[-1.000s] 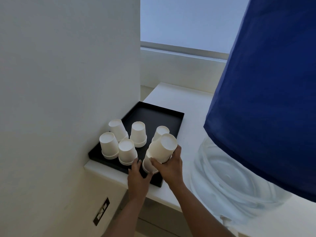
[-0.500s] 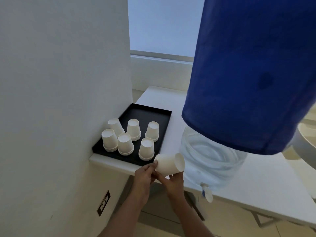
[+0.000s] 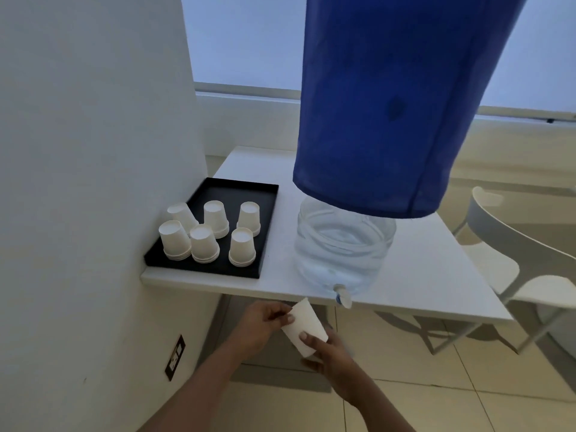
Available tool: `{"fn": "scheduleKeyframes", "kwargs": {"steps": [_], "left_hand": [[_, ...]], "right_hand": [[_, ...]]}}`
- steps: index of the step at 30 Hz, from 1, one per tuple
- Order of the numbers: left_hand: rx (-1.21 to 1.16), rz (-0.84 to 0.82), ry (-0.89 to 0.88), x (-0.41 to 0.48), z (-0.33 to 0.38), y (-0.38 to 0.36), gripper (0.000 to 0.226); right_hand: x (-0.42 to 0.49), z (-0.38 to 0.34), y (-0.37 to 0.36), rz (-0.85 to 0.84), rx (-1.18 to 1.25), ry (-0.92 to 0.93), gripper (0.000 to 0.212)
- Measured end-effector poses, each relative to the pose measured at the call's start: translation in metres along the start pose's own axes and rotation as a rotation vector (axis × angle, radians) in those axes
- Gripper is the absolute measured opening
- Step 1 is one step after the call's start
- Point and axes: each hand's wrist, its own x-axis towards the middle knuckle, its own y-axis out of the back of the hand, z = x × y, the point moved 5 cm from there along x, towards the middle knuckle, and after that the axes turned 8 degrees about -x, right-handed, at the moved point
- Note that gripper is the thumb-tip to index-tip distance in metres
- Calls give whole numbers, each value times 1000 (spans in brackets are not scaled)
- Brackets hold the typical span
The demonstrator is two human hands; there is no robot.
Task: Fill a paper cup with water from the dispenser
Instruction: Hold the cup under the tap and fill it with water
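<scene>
A white paper cup [image 3: 305,326] is tilted in front of and below the table edge, held by both hands. My left hand [image 3: 263,325] pinches its upper rim from the left. My right hand [image 3: 330,358] grips its lower end. The water dispenser [image 3: 343,244] is a clear jug under a blue cloth cover [image 3: 389,104]. Its small white tap [image 3: 342,296] sticks out over the table's front edge, up and to the right of the cup.
A black tray [image 3: 243,193] on the white table [image 3: 436,275] holds several upturned stacks of paper cups [image 3: 205,241]. A white wall [image 3: 93,182] with a socket [image 3: 175,357] stands at the left. A white chair [image 3: 514,260] sits at the right.
Both hands have taken the cup off the tray, down past the table's front edge and rightward toward the tap. The view has pulled back and down.
</scene>
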Motion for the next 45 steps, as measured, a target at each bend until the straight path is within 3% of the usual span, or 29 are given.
{"fn": "scheduleKeyframes", "kwargs": {"steps": [6, 11, 14, 20, 24, 31, 37, 45], "left_hand": [[492, -335, -81, 4, -3, -34, 19], [735, -467, -164, 17, -14, -63, 23], [733, -403, -193, 29, -17, -74, 30], [560, -8, -290, 59, -13, -87, 61], [521, -34, -312, 78, -13, -103, 73], [583, -84, -343, 90, -17, -115, 38], [578, -106, -333, 93, -17, -115, 37], [394, -70, -210, 102, -8, -108, 26]], "right_hand": [[-9, 8, 22, -83, -226, -30, 66], [0, 14, 49, -6, -326, 40, 73], [9, 23, 66, 85, -394, 40, 72], [34, 31, 95, 312, -337, 7, 75], [51, 29, 102, 376, -331, 26, 73], [67, 27, 102, 375, -317, 49, 64], [70, 27, 104, 370, -329, 55, 67], [69, 23, 106, 379, -329, 65, 67]]}}
